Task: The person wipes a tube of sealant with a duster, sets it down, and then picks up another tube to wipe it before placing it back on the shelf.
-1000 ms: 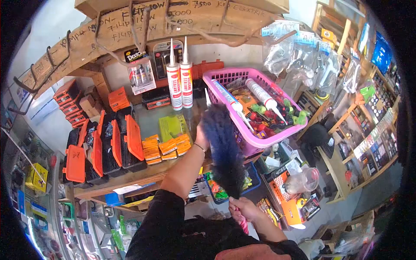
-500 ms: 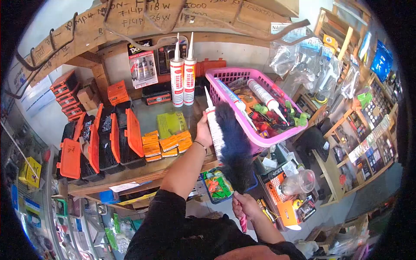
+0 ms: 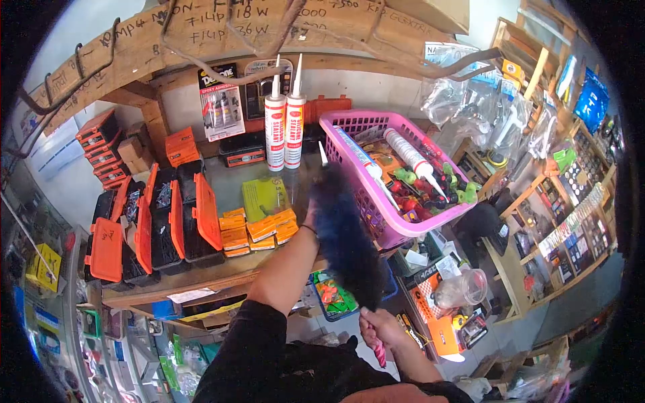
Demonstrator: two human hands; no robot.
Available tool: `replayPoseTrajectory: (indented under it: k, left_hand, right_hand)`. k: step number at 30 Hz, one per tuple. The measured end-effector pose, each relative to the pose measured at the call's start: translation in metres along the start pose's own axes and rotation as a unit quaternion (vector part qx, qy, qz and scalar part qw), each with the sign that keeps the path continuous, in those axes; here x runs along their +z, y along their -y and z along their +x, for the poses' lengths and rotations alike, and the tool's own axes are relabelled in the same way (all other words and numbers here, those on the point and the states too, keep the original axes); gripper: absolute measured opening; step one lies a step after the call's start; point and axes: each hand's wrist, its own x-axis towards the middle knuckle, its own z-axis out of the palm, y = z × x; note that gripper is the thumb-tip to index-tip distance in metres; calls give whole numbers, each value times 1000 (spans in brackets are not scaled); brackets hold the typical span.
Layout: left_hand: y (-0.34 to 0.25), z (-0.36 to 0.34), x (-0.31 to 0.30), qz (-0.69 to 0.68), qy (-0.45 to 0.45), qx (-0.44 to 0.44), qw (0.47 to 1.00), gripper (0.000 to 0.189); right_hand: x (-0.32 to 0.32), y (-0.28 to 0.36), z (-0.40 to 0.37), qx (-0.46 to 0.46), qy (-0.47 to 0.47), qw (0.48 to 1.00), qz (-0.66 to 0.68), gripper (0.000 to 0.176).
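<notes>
Dark-blue duster (image 3: 344, 236): head view; the fluffy head stands tilted across the counter's front edge, just beside the near-left corner of the pink basket. Its pink handle (image 3: 378, 350) points down, below counter level.
Right hand (image 3: 381, 328): fingers are wrapped fully round the top of the pink handle in a tight fist, in front of and below the counter's front edge.
Left hand (image 3: 310, 216): lies over the counter's front edge, a thin band at the wrist. The fingers are hidden behind the duster head, so their grip cannot be told.
Sealant nozzle (image 3: 322, 153): a white tip rises just above the duster head, over the left hand; the tube body is hidden.
Pink basket (image 3: 349, 121): sits at the counter's right end and holds two lying sealant tubes plus small red and green parts.
Upright tubes (image 3: 284, 131): two, white and red, side by side at the middle of the back edge.
Orange boxes (image 3: 261, 226): small stacks near the front edge, just left of the left hand.
Green pack (image 3: 265, 195): lies flat behind the orange boxes.
Orange cases (image 3: 156, 221): lids raised, at the counter's left end.
Counter (image 3: 201, 272): the front edge is wooden.
</notes>
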Motion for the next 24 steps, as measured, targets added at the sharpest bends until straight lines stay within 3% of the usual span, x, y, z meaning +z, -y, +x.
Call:
replayPoseTrajectory:
  k: [2, 3, 6, 8, 10, 11, 14, 15, 16, 18, 20, 22, 23, 24]
  left_hand:
    - [-3, 2, 14, 26, -23, 5, 999, 65]
    - [0, -16, 64, 27, -98, 8, 995, 64]
    - [0, -15, 54, -62, -44, 9, 997, 63]
    - [4, -8, 24, 205, -55, 60, 975, 65]
    - [1, -28, 84, 53, -94, 22, 994, 65]
    - [-1, -4, 31, 38, 0, -13, 999, 70]
    - [2, -18, 65, 53, -46, 47, 996, 68]
    - [6, 27, -35, 82, -10, 53, 995, 63]
    - [2, 4, 11, 197, -91, 61, 974, 59]
    - [0, -6, 40, -54, -13, 7, 998, 61]
    - [-1, -7, 45, 50, -22, 1, 998, 65]
    - [0, -12, 57, 27, -57, -4, 998, 66]
    - [2, -9, 56, 216, -70, 64, 972, 66]
    - [2, -6, 55, 396, -81, 128, 905, 66]
  right_hand:
    - [4, 0, 3, -12, -1, 998, 65, 42]
    - [5, -1, 2, -5, 2, 999, 42, 42]
    - [6, -1, -1, 23, 31, 999, 22, 42]
    - [1, 0, -1, 17, 42, 999, 21, 42]
    - [4, 0, 2, 6, 14, 999, 39, 42]
    - [9, 0, 1, -6, -6, 1000, 16, 42]
    - [8, -2, 1, 1, 20, 1000, 11, 42]
    - [8, 2, -2, 8, 29, 1000, 8, 42]
    - [7, 4, -5, 16, 37, 999, 6, 42]
    - [2, 2, 0, 1, 24, 999, 21, 41]
    - [0, 2, 2, 1, -19, 998, 55, 40]
    - [7, 2, -4, 19, 17, 999, 39, 41]
    - [9, 2, -6, 38, 51, 998, 27, 41]
    - [8, 4, -5, 38, 52, 998, 25, 41]
